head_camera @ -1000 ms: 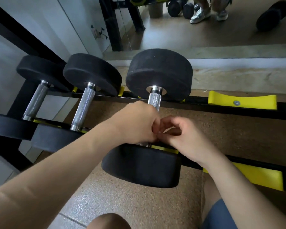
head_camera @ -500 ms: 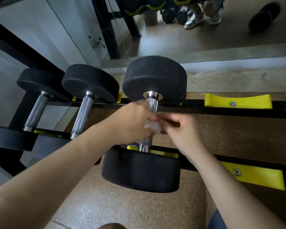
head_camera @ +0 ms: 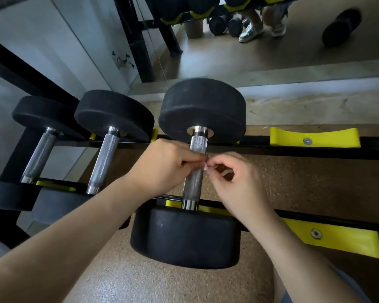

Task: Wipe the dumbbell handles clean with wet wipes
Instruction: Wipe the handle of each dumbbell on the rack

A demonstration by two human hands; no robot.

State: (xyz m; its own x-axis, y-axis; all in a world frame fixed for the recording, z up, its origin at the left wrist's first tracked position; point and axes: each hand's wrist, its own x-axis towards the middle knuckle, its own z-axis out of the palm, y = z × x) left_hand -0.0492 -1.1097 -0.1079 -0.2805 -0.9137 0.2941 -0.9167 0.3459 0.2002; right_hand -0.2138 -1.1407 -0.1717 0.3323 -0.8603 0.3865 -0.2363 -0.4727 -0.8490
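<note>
The dumbbell (head_camera: 202,110) lies across the two rails of a black rack (head_camera: 293,150), its knurled handle (head_camera: 193,184) running away from the camera between the two black heads. Both hands meet over the upper half of the handle. The left hand (head_camera: 164,165) comes in from the left with its fingers (head_camera: 190,159) curled and their tips pinched together. The right hand (head_camera: 239,180) comes in from the right, its thumb and forefinger closed tip to tip. Between the two sets of fingertips shows a small white scrap of wipe (head_camera: 205,166), held by both hands just over the handle. Whether it touches the metal cannot be told. Two more dumbbells (head_camera: 109,119) sit on the rack to the left, and an empty yellow cradle (head_camera: 313,137) to the right.
</note>
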